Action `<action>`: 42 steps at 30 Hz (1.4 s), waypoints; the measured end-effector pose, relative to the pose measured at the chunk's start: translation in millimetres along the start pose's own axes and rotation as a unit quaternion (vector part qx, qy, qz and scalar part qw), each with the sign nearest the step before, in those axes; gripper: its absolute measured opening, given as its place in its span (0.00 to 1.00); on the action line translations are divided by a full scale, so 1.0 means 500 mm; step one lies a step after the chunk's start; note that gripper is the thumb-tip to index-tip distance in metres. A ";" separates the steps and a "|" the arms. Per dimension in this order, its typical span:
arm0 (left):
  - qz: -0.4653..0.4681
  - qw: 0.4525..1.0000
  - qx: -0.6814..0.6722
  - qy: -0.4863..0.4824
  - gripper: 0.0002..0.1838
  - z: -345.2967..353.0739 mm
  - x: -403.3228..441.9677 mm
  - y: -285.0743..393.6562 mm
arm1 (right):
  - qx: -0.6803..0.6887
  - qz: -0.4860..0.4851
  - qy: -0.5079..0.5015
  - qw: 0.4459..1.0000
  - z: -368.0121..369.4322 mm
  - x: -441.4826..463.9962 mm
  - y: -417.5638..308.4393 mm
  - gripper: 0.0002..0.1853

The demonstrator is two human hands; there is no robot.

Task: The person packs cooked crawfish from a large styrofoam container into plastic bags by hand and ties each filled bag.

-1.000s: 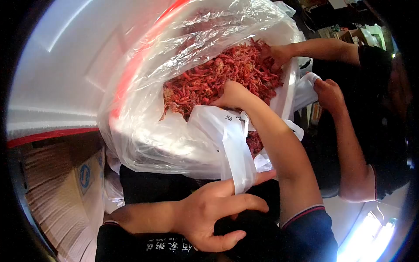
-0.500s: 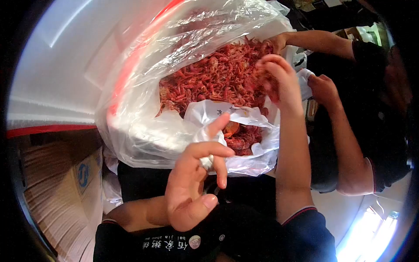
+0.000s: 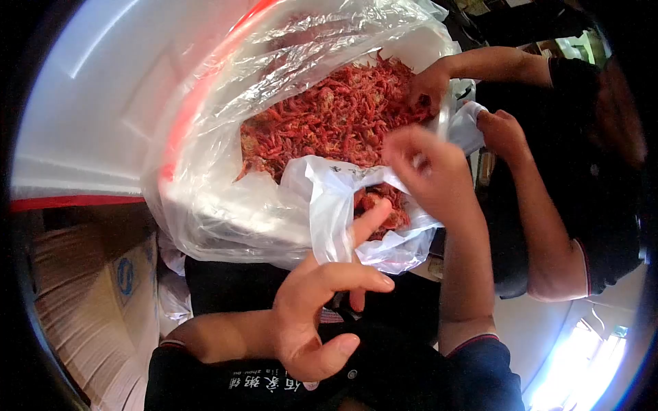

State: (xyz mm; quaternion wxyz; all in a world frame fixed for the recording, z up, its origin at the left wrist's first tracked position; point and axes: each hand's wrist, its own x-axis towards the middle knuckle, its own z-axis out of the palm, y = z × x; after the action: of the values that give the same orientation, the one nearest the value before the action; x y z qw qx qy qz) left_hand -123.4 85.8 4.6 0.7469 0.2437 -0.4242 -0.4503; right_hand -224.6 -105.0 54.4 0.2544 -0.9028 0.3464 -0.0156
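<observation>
A pile of red crayfish (image 3: pixel 329 109) lies in a container lined with a large clear plastic bag (image 3: pixel 212 137). At its near side a smaller white plastic bag (image 3: pixel 332 212) stands open, with some crayfish inside. My left hand (image 3: pixel 315 308) has this bag caught over its fingers. The index finger reaches up by the opening, the others are bent, and the thumb stands apart. Curled and smeared by motion, my right hand (image 3: pixel 428 171) is at the right side of the white bag's mouth. What it holds, if anything, is hidden.
On the right, a co-worker's hand (image 3: pixel 430 83) reaches into the crayfish, and the other hand (image 3: pixel 504 133) holds another white bag (image 3: pixel 467 127). A red-edged translucent white surface (image 3: pixel 82 103) is at the upper left. Below it is a cardboard box (image 3: pixel 96 288).
My right hand has moved down from over the crayfish pile to the white bag's mouth. My left hand has shifted slightly down and right, and the bag's edge is pulled around its fingers.
</observation>
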 end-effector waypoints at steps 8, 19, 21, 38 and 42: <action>-0.008 1.000 -0.016 -0.024 0.25 -0.016 0.011 -0.001 | -0.175 0.043 0.038 0.983 0.219 0.296 0.151 0.23; -0.027 0.999 -0.042 -0.018 0.21 -0.047 0.023 -0.008 | -0.076 -0.029 0.103 0.991 0.253 0.248 0.142 0.19; -0.030 0.998 -0.049 -0.017 0.22 -0.044 0.023 -0.009 | 0.102 0.009 0.089 0.991 0.253 0.249 0.138 0.16; -0.046 0.998 -0.020 -0.043 0.22 -0.047 0.024 0.001 | -0.440 -0.194 -0.024 0.877 0.152 0.430 0.173 0.12; -0.049 0.998 -0.027 0.028 0.22 -0.030 0.019 0.008 | -0.107 0.079 -0.011 0.991 0.054 0.281 0.114 0.13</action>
State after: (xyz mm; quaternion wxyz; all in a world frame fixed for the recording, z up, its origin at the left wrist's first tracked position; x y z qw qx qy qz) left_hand -106.6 79.3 3.8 0.7417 0.2566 -0.3786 -0.4906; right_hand -147.5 -217.9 -16.9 0.1603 -0.8950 0.4130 0.0520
